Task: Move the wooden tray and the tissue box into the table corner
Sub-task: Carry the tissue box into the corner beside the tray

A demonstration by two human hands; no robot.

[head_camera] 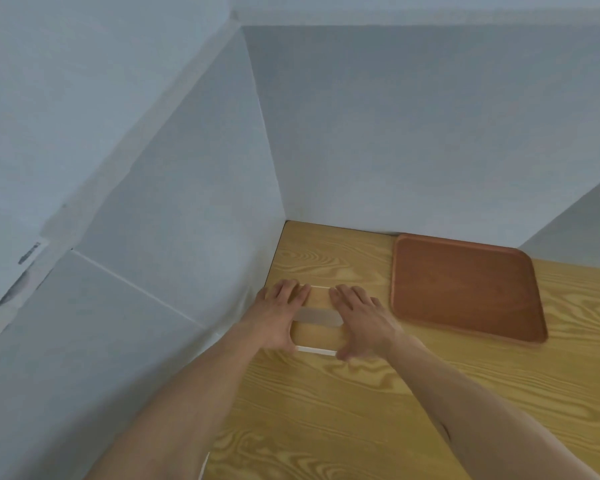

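A reddish-brown wooden tray (465, 289) lies flat on the light wood table (361, 410), its far edge against the back wall. To its left stands the tissue box (317, 329), with a wood-look lid, white edges and a pale slot in the middle. My left hand (278, 313) grips the box's left end and my right hand (361, 317) grips its right end, fingers spread over the lid. The box sits near the left wall, a little short of the table corner (288, 225).
Pale blue-grey panels wall in the table on the left (174, 237) and at the back (395, 133). A gap of bare tabletop separates the box from the tray.
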